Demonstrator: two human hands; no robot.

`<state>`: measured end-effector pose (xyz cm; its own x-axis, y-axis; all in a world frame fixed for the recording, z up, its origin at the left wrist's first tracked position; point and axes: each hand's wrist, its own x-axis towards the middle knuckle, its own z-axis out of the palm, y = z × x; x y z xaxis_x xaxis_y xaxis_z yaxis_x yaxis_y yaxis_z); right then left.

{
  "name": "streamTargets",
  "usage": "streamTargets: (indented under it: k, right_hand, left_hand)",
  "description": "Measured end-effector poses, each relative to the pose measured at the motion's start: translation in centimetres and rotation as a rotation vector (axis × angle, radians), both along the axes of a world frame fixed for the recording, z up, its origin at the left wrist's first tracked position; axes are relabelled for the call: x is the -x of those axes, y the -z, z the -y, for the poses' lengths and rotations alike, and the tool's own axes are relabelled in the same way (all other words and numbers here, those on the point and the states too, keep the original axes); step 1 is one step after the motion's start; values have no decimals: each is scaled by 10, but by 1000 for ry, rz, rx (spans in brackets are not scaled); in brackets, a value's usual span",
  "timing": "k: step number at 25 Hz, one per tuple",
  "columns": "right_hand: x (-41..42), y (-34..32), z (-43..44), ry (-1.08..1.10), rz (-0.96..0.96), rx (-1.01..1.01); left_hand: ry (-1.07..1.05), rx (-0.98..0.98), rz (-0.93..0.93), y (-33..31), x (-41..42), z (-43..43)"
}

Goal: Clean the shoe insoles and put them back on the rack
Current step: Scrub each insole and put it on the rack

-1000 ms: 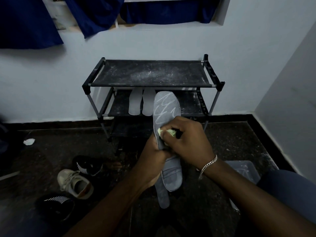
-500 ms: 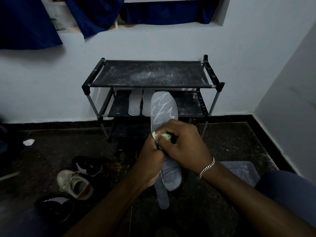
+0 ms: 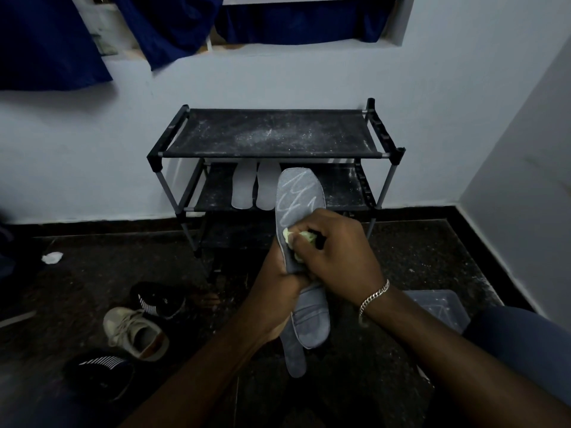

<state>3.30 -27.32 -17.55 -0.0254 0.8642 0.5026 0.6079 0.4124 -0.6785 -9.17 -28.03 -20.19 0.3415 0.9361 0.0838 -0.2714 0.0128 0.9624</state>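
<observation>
Now our left hand [image 3: 278, 282] curls its fingers round the grey insole [image 3: 298, 196], toe pointing far toward the rack [image 3: 272, 134], steadying it while our right hand [image 3: 336, 257] pinches a yellow cloth [image 3: 301, 239] against its middle.

The rack's [image 3: 394, 156] top shelf [image 3: 216, 134] is bare, dusty fabric, open from above and from the front. The middle shelf [image 3: 340, 193] has a low mouth, under the top shelf's front bar and between the side posts. Two white insoles [image 3: 244, 188] lie on it side by side, left of centre. Bare fabric shows on either side of them, wider on the right. The grey insole [image 3: 298, 196] is held upright by the left hand [image 3: 275, 282]. The right hand [image 3: 336, 251] grips a cloth [image 3: 304, 237] against it. In view it stands before that shelf's centre. On the floor [image 3: 108, 261], three shoes [image 3: 136, 332] crowd the left, and a clear tub [image 3: 438, 307] sits on the right, near the wall [image 3: 525, 196]. Open floor lies between the rack and the hands.
</observation>
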Motion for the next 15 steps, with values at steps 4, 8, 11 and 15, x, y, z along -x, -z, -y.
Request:
streamTargets:
  k: [4, 8, 11, 15]
  right_hand:
    - [7, 1, 4, -74, 11, -11]
    - [0, 1, 0, -14, 9, -1]
    - [5, -2, -1, -11, 9, -38]
    - [4, 0, 3, -45, 36, -4]
  left_hand:
    - [-44, -20, -30, 7, -1, -4]
    - [12, 17, -2, 5, 2, -2]
    - [-3, -7, -35, 4, -2, -2]
    - [-34, 12, -44, 5, 0, -3]
